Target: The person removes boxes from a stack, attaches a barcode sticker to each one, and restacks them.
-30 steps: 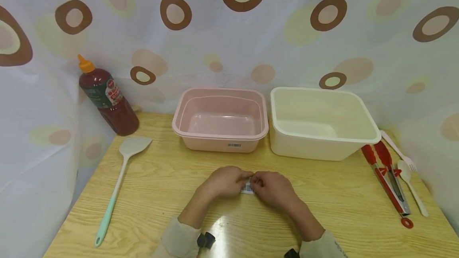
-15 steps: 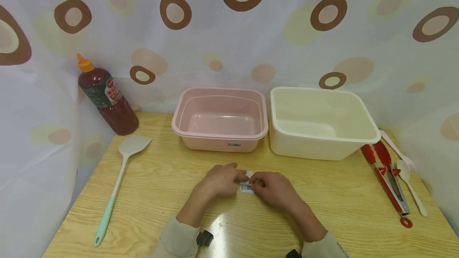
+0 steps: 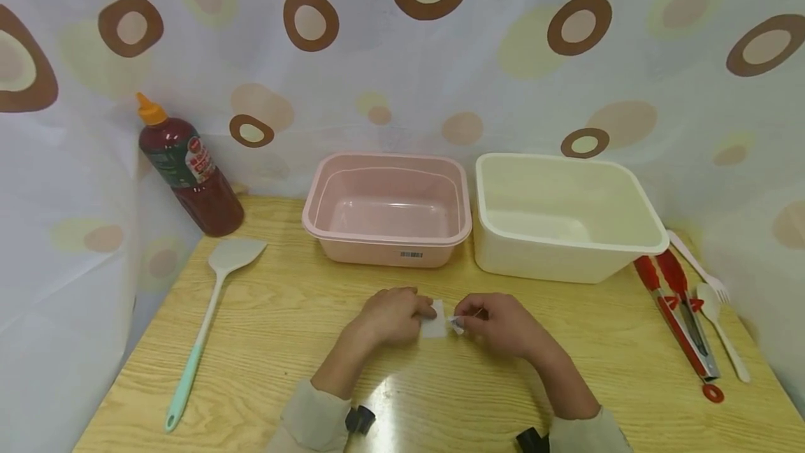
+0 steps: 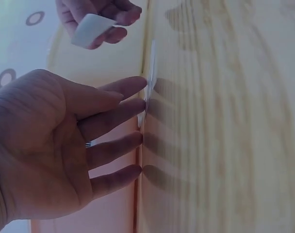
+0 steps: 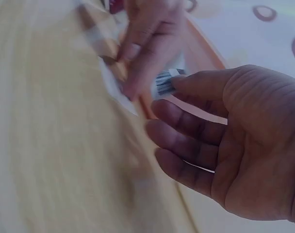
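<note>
Head view: left hand (image 3: 396, 314) presses white paper (image 3: 432, 327) on the table (image 3: 264, 355); right hand (image 3: 506, 324) pinches the barcode label (image 3: 456, 326) just beside. Left wrist view: fingers stay nearly straight. Right wrist view: barcode label seems light, limp, sticky; hold 1 edge.

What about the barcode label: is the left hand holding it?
No, the right hand pinches the label, while the left hand touches a white sheet.
</note>
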Motion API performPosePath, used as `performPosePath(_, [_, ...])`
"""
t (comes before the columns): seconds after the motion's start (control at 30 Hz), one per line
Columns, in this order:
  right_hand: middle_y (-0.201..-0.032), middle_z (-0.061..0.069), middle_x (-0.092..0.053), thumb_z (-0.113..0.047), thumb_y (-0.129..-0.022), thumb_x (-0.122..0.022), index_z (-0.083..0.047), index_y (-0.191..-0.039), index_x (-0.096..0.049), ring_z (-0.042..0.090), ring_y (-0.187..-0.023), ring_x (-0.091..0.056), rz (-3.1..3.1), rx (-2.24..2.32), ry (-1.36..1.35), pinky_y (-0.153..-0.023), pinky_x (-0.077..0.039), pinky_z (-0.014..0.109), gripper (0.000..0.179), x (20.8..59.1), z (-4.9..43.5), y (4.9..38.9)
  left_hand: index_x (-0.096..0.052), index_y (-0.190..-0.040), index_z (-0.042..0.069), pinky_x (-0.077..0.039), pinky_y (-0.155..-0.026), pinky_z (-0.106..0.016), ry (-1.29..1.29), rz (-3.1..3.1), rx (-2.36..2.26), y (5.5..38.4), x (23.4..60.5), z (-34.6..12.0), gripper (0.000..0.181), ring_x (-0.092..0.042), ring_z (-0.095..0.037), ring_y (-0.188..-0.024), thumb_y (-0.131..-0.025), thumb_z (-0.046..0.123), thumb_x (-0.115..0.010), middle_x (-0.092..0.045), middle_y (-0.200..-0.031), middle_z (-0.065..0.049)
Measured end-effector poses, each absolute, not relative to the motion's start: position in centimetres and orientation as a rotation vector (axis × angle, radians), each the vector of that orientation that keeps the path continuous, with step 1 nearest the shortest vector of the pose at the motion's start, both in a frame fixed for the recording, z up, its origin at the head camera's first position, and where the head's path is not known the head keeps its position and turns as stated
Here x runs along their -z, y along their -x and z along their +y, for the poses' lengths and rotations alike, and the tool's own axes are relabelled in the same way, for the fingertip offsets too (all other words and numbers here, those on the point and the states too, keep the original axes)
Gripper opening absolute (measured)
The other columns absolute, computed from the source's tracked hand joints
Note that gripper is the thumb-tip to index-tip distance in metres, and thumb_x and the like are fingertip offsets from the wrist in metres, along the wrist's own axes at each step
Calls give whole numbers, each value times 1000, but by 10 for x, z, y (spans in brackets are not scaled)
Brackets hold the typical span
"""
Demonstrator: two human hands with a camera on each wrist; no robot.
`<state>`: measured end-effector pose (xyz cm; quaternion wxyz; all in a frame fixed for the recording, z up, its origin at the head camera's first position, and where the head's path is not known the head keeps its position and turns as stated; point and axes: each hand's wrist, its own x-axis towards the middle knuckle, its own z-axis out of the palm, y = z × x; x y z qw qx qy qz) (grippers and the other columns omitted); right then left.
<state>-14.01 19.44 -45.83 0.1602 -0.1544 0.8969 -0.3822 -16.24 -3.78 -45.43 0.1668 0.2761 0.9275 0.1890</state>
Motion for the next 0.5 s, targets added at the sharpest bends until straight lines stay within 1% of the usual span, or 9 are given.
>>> performPosePath(0.1, [-90, -2, -72, -27, -97, -69, -16, -96, -71, 17, -80, -66, 2541, 1166, 344, -68, -52, 27, 10, 453, 208, 142, -78, -117, 22, -50, -105, -42, -786, 2658, -620, 164, 455, -35, 42, -61, -22, -130, -92, 3, -50, -71, -130, 5])
performPosePath(0.17, [-89, 1, -72, -25, -96, -70, -14, -97, -70, 20, -80, -65, 2537, 1192, 295, -67, -52, 27, 11, 449, 215, 143, -78, -116, 22, -53, -100, -40, -768, 2671, -679, 164, 454, -34, 38, -64, -21, -124, -94, 6, -52, -73, -126, 5])
performPosePath(0.23, [-89, 3, -71, -23, -96, -69, -11, -99, -69, 20, -81, -64, 2559, 1213, 261, -66, -51, 26, 12, 446, 221, 144, -77, -117, 21, -54, -99, -40, -751, 2691, -740, 165, 452, -32, 30, -66, -20, -122, -98, 13, -55, -73, -124, 6])
performPosePath(0.3, [-90, 6, -71, -20, -97, -69, -9, -101, -68, 20, -80, -63, 2591, 1242, 233, -66, -51, 26, 11, 443, 226, 145, -76, -119, 22, -54, -97, -40, -755, 2724, -779, 165, 449, -28, 25, -66, -19, -120, -100, 25, -59, -73, -123, 7])
performPosePath(0.37, [-89, 8, -71, -19, -97, -68, -9, -102, -68, 21, -79, -64, 2626, 1275, 214, -65, -51, 26, 11, 440, 229, 145, -75, -121, 24, -55, -95, -39, -752, 2751, -833, 165, 445, -22, 28, -67, -17, -119, -99, 38, -62, -73, -124, 8])
performPosePath(0.43, [-88, 10, -70, -21, -98, -68, -9, -102, -68, 22, -78, -64, 2656, 1305, 208, -64, -51, 26, 13, 439, 230, 144, -74, -123, 27, -56, -89, -36, -740, 2765, -895, 164, 441, -13, 33, -69, -15, -113, -97, 46, -64, -74, -123, 9])
performPosePath(0.5, [-88, 9, -70, -26, -99, -68, -10, -102, -69, 22, -78, -65, 2681, 1326, 200, -65, -52, 26, 16, 438, 231, 143, -73, -124, 29, -56, -82, -31, -708, 2760, -966, 163, 437, -5, 37, -71, -10, -106, -96, 52, -65, -74, -120, 12])
